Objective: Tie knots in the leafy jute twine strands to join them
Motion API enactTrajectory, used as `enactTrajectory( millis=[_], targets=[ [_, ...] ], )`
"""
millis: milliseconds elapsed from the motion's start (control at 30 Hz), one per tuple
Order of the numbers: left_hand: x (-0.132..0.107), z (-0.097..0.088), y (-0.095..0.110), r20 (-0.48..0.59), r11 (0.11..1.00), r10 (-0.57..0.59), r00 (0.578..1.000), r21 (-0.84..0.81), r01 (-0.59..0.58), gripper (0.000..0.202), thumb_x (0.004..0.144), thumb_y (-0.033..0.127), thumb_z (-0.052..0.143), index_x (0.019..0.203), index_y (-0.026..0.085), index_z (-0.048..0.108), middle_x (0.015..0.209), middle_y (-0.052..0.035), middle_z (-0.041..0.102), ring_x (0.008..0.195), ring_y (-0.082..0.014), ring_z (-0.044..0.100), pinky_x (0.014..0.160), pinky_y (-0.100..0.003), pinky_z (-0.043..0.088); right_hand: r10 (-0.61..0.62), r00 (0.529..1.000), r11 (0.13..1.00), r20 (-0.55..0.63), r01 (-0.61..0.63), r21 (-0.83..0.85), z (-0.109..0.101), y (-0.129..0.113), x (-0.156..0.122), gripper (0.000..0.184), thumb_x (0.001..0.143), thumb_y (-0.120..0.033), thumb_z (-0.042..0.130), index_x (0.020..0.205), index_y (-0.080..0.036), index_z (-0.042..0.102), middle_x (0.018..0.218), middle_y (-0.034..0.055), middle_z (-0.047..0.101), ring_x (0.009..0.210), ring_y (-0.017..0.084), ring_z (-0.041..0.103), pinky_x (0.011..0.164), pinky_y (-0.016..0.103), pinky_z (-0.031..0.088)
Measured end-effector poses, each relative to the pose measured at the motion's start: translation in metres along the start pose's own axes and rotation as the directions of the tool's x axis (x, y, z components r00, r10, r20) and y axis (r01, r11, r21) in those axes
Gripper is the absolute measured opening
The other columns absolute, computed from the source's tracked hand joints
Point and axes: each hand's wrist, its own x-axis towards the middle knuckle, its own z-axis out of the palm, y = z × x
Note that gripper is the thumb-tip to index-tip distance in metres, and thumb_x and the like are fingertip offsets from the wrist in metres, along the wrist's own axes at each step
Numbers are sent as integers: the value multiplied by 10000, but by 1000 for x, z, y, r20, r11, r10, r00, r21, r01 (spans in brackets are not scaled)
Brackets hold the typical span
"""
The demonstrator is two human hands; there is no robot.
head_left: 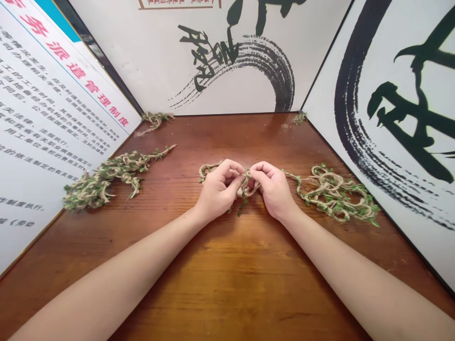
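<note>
Both hands meet over the middle of the wooden table, pinching a looped length of leafy twine garland, tan cord with small green leaves. My left hand is closed on it with thumb and forefinger. From the other side, my right hand pinches the same bunch, its fingertips partly hidden by the cord. A short loop of twine shows behind my left hand. To the right, the strand runs out past my right hand toward a loose tangled heap of leafy twine.
On the left lies a bundled pile of leafy twine against the printed panel. A small twine piece sits at the back left corner, with leafy scraps at the back right. Panels with brush lettering enclose the wooden table.
</note>
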Motion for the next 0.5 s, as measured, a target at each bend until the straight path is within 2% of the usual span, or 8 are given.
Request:
enactTrajectory(
  millis=[100, 200, 267, 367, 500],
  targets=[
    [0, 0, 0, -1, 1000, -6, 1000, 7, 6, 110, 888, 250, 653, 914, 201, 558, 657, 36, 621, 500, -81, 539, 485, -214, 435, -35, 999, 999, 11, 35, 4, 1, -2, -2, 122, 757, -277, 720, 822, -214, 639, 724, -26, 638, 633, 122, 582, 610, 270, 502],
    [1, -1, 0, -5, 999, -49, 999, -21, 49, 125, 873, 256, 666, 898, 198, 558, 674, 24, 635, 534, -91, 570, 491, -213, 444, -64, 995, 998, 81, 66, -24, 1, -4, -5, 241, 748, -297, 753, 972, -226, 698, 802, -4, 696, 679, 141, 617, 627, 287, 526],
    [2, -2, -1, -13, 997, -71, 997, -37, 71, 151, 861, 272, 685, 886, 197, 555, 675, 21, 637, 546, -95, 581, 488, -209, 444, -51, 994, 997, 94, 56, -55, 1, -4, -6, 224, 759, -344, 764, 934, -211, 720, 763, 6, 697, 656, 146, 612, 616, 299, 528],
    [3, -3, -2, -28, 995, -82, 996, -54, 81, 168, 851, 280, 694, 873, 200, 548, 668, 23, 637, 545, -96, 587, 475, -205, 438, -45, 998, 995, 32, 48, -91, 2, -2, -5, 199, 745, -367, 778, 801, -195, 694, 703, 3, 668, 620, 138, 587, 599, 293, 513],
    [1, -1, -1, -3, 997, -51, 999, -53, 50, 131, 857, 243, 660, 861, 208, 534, 661, 20, 645, 565, -111, 614, 499, -218, 473, -8, 999, 1000, -32, 7, -28, 2, -2, -2, 150, 744, -323, 724, 742, -209, 626, 688, -15, 637, 616, 134, 579, 591, 278, 500]
  ],
)
